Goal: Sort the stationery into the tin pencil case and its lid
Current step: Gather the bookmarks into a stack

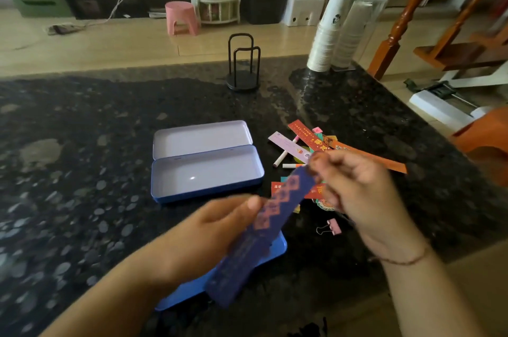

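An open tin pencil case (206,174) lies mid-counter, white inside, blue outside, with its hinged half (202,138) folded back behind it; both halves hold nothing. A second flat blue tin piece (277,247) lies nearer me, mostly hidden under my hands. Both hands hold a long dark blue patterned bookmark (286,193) above it. My right hand (357,188) pinches the upper end and my left hand (220,221) grips the middle. Right of the case is a pile: a red bookmark (308,136), an orange strip (371,158), a lilac bookmark (288,147), a white marker (283,156) and a pink binder clip (334,226).
A black wire holder (243,67) stands at the back of the dark granite counter (82,144). Two stacks of paper cups (330,31) lean at the back right corner. An orange stool (483,141) sits beyond the counter's right edge.
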{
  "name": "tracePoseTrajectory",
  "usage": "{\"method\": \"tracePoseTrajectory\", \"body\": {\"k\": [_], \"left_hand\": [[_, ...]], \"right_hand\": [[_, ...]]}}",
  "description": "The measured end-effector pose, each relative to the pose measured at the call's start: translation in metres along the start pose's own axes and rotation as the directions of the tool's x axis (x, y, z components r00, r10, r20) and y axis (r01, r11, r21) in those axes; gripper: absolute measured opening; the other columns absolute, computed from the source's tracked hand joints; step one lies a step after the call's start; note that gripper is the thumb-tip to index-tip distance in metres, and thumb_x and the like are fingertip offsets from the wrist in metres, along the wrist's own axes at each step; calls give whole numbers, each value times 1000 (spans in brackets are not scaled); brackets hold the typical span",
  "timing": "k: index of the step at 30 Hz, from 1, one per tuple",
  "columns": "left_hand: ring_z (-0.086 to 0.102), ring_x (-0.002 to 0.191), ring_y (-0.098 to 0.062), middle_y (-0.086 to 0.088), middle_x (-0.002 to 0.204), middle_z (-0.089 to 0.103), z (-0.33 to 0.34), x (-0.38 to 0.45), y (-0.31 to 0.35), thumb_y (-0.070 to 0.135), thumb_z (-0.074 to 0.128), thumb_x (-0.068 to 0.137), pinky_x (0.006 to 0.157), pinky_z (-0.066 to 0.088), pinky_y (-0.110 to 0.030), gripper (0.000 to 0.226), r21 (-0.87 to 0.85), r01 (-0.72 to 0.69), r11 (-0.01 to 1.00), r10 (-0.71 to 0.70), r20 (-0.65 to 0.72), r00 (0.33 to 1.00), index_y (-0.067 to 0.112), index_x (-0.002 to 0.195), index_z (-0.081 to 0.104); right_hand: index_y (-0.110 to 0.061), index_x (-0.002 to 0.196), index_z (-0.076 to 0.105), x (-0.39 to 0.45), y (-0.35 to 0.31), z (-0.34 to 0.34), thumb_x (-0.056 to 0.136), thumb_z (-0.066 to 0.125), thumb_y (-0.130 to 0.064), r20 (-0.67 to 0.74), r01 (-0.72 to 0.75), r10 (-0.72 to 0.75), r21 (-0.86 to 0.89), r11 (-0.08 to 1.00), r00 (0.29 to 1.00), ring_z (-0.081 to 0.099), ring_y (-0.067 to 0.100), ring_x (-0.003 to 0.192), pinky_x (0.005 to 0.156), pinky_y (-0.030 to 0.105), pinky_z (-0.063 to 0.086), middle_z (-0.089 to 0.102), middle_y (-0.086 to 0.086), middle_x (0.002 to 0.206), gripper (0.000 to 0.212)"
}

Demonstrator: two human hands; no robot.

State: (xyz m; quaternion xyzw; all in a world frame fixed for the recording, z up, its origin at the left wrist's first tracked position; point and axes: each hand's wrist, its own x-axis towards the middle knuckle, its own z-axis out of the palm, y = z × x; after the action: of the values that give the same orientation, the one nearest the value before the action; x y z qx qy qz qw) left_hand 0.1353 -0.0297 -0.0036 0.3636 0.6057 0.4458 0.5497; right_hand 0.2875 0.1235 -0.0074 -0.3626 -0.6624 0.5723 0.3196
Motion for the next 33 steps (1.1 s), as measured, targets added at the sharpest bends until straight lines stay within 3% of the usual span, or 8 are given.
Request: {"method": "tracePoseTrajectory", "body": {"k": [4,8,11,14,22,27,31,33], "left_hand": [[60,62,-23,-11,79,72,11,-7,-13,37,38,95,59,48,-28,39,-163,84,983,-87,-11,996,11,106,64],[56,58,-25,-20,85,68,5,3,-25,34,41,93,58,47,-34,36,-396,98,913,-155,-114,981,12,105,66],[58,59,-23,-16,85,68,4,16,-25,38,40,96,56,51,-35,39,-584,129,801,-231,-103,968,12,114,63],[59,60,-21,-14,86,69,5,24,-28,44,40,94,55,51,-35,43,-588,160,793,-258,-87,962,15,117,62],[59,64,-23,-16,90,69,0,39,-43,51,47,80,58,47,-36,48,-514,160,843,-221,-61,973,15,93,76],[60,66,-23,-15,93,71,-6,42,-48,49,45,85,56,50,-34,48,-502,138,854,-225,-117,967,13,111,66],[66,69,-27,-20,97,71,3,48,-46,54,40,85,57,56,-36,61,-580,233,781,-264,32,964,9,121,59],[62,78,-30,-30,115,63,12,46,-42,48,31,96,67,54,-36,59,-622,287,729,-277,116,954,4,126,57]], "right_hand": [[-17,85,71,-6,4,21,84,63,-37,24,-79,80,-26,997,997,43,14,42,38,18,33,66,7,63,22],[-6,76,68,-3,20,-18,88,58,-46,-307,-341,292,-117,933,906,45,16,39,32,18,29,63,11,57,43],[-1,77,67,-8,39,-53,87,58,-49,-400,-524,429,-165,835,810,45,17,37,32,17,26,61,7,54,51],[-1,79,66,-11,53,-66,86,57,-53,-443,-578,455,-194,793,773,46,19,39,35,20,29,60,9,56,53],[-9,88,62,12,66,-64,93,57,-28,-467,-420,376,12,907,800,39,11,37,31,16,23,53,4,64,20],[-22,82,57,15,41,-69,98,43,-31,-468,-173,317,325,930,825,48,15,51,34,21,27,61,0,67,23],[-17,85,63,13,29,-35,98,46,-27,-245,-206,254,203,957,936,44,12,45,34,17,24,55,2,62,24],[-11,83,64,12,30,-13,96,50,-25,-151,-190,194,42,981,969,43,9,43,36,16,29,54,1,58,24]]}}
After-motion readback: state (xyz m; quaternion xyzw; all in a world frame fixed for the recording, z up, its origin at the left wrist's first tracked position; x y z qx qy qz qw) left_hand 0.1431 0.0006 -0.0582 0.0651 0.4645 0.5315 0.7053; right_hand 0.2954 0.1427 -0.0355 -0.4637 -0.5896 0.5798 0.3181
